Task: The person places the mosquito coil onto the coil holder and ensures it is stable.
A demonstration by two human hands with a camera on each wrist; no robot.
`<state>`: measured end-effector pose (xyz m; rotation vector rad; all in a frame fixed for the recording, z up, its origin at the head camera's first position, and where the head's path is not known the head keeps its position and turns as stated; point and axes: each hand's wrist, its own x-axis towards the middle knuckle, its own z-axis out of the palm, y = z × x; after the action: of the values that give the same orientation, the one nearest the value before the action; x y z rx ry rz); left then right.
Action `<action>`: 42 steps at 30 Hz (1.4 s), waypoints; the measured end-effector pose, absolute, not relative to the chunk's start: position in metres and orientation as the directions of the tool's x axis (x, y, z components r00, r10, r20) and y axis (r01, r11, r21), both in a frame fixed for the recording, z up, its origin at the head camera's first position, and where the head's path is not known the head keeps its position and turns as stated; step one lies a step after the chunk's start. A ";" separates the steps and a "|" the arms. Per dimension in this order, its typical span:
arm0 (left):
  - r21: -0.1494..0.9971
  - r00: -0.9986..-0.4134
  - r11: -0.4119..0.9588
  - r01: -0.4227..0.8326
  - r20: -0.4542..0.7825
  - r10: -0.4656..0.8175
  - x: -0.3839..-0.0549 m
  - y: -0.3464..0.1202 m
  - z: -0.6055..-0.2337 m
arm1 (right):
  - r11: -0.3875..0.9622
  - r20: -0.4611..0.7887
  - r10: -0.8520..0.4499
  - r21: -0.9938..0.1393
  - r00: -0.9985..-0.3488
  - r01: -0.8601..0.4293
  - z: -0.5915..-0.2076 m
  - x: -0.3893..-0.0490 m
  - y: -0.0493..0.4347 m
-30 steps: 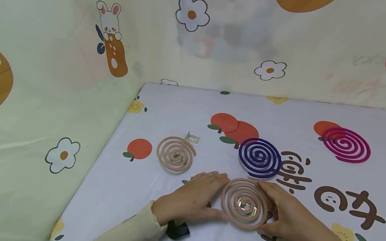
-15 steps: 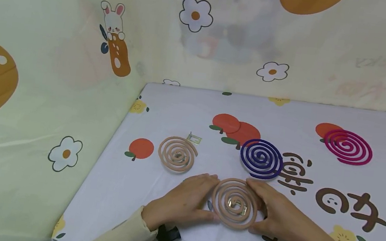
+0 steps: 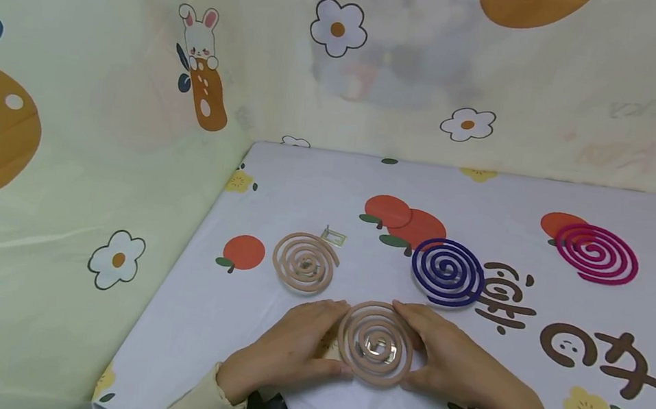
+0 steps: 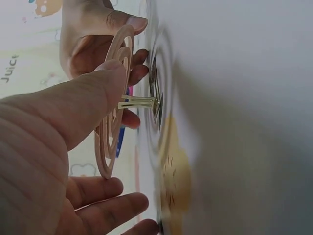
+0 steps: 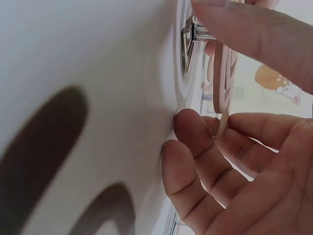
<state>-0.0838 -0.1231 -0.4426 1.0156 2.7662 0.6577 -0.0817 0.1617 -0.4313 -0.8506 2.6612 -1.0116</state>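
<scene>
Both hands hold a tan mosquito coil point(image 3: 377, 339) by opposite edges, low over the tablecloth. My left hand point(image 3: 291, 345) curves round its left rim, the thumb against the coil in the left wrist view. On the right rim, my right hand point(image 3: 456, 366) has its thumb near the front and fingers behind. Under the coil's middle, a small metal stand point(image 4: 139, 103) joins it to a flat base near the cloth. In the right wrist view, the lower fingers point(image 5: 178, 166) of my right hand reach down beside the coil, close to the cloth.
Another tan coil point(image 3: 306, 265) sits to the left, with a loose metal stand point(image 3: 333, 236) just behind it. A dark blue coil point(image 3: 447, 268) lies behind the hands, and a magenta coil point(image 3: 592, 251) at the back right. Patterned sheets point(image 3: 256, 84) hang behind and left.
Both hands have moved left together with the tan coil and its stand. The camera view has shifted slightly; the other coils keep their places on the cloth.
</scene>
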 end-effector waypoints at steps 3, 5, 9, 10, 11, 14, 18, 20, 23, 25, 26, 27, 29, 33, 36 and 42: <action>0.436 -0.786 0.702 0.564 0.022 0.618 -0.080 -0.128 -0.442 | 0.594 0.046 -0.580 -0.658 -0.813 -0.462 -0.430 -0.084 0.155; 0.431 -0.792 0.707 0.560 0.030 0.609 -0.079 -0.131 -0.442 | 0.589 0.050 -0.591 -0.656 -0.805 -0.472 -0.430 -0.086 0.152; 0.414 -0.800 0.714 0.565 0.062 0.597 -0.076 -0.138 -0.442 | 0.580 0.055 -0.613 -0.646 -0.788 -0.496 -0.432 -0.090 0.145; 0.410 -0.801 0.715 0.566 0.068 0.594 -0.076 -0.140 -0.442 | 0.579 0.052 -0.617 -0.646 -0.785 -0.498 -0.432 -0.091 0.143; 0.408 -0.802 0.716 0.566 0.073 0.592 -0.075 -0.142 -0.442 | 0.576 0.053 -0.621 -0.646 -0.782 -0.501 -0.432 -0.092 0.141; 0.415 -0.807 0.716 0.561 0.081 0.585 -0.075 -0.148 -0.442 | 0.571 0.048 -0.630 -0.649 -0.775 -0.503 -0.431 -0.094 0.135; 0.446 -0.813 0.708 0.547 0.083 0.576 -0.074 -0.159 -0.442 | 0.565 0.043 -0.643 -0.648 -0.764 -0.512 -0.430 -0.096 0.125; 0.455 -0.815 0.704 0.545 0.090 0.573 -0.074 -0.164 -0.443 | 0.562 0.040 -0.652 -0.644 -0.757 -0.518 -0.430 -0.097 0.121; 0.457 -0.816 0.701 0.547 0.106 0.568 -0.074 -0.172 -0.444 | 0.559 0.039 -0.663 -0.637 -0.747 -0.530 -0.429 -0.100 0.114; 0.457 -0.817 0.700 0.549 0.115 0.566 -0.073 -0.176 -0.444 | 0.556 0.038 -0.670 -0.637 -0.742 -0.535 -0.430 -0.101 0.111; 0.458 -0.817 0.699 0.549 0.119 0.564 -0.073 -0.178 -0.444 | 0.554 0.040 -0.673 -0.635 -0.739 -0.539 -0.430 -0.102 0.109; 0.458 -0.819 0.701 0.547 0.120 0.561 -0.073 -0.180 -0.444 | 0.552 0.041 -0.676 -0.634 -0.736 -0.542 -0.430 -0.102 0.107; 0.461 -0.820 0.700 0.546 0.122 0.559 -0.073 -0.183 -0.443 | 0.551 0.044 -0.679 -0.630 -0.733 -0.548 -0.430 -0.103 0.104; 0.473 -0.828 0.703 0.531 0.112 0.549 -0.074 -0.189 -0.441 | 0.546 0.043 -0.687 -0.629 -0.726 -0.553 -0.428 -0.105 0.096; 0.500 -0.840 0.705 0.503 0.091 0.535 -0.075 -0.195 -0.440 | 0.543 0.033 -0.690 -0.636 -0.723 -0.548 -0.428 -0.106 0.090; 0.546 -0.853 0.698 0.463 0.061 0.518 -0.080 -0.208 -0.439 | 0.540 0.040 -0.690 -0.636 -0.723 -0.551 -0.431 -0.109 0.077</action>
<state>-0.0803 -0.2081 -0.4394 0.8127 2.8044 0.8609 -0.1086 0.0765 -0.4313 -1.0478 2.5622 -0.9447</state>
